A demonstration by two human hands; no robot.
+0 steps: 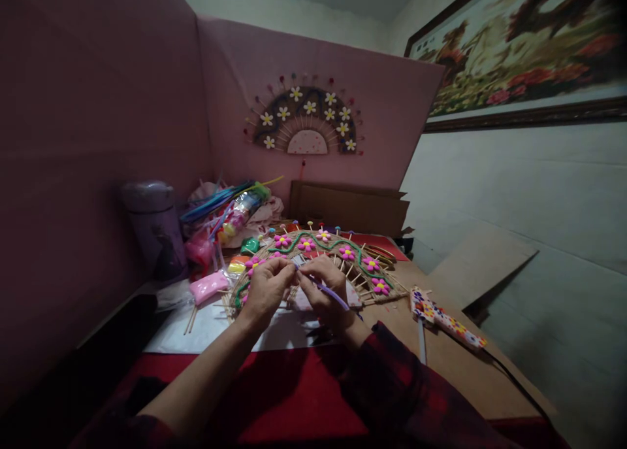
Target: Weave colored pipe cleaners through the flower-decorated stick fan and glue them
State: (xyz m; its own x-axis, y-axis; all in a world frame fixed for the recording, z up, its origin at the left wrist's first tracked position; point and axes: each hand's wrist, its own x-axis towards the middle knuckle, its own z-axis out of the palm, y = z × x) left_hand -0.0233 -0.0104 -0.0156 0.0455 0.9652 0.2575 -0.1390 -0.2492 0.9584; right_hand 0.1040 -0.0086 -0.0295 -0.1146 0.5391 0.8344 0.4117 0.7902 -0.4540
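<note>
A purple pipe cleaner [334,296] runs across my right hand [326,285], which is closed around it with the fingers bent. My left hand [268,289] pinches its tip, and the fingertips of both hands meet there. Right behind the hands lies a fan-shaped craft piece [353,282] of twine and thin sticks. It carries pink clay flowers [306,244] with yellow centres, a wavy green strip [329,246] and small coloured balls on its stick ends. My hands hide part of its lower middle.
A glue gun [445,321] with a flowered pattern lies at right, its cord trailing forward. Clay packets [209,287], bagged supplies [235,217] and a purple tumbler [155,233] stand left. Scissors [381,255] lie behind the fan. A similar finished fan [306,116] hangs on the pink panel.
</note>
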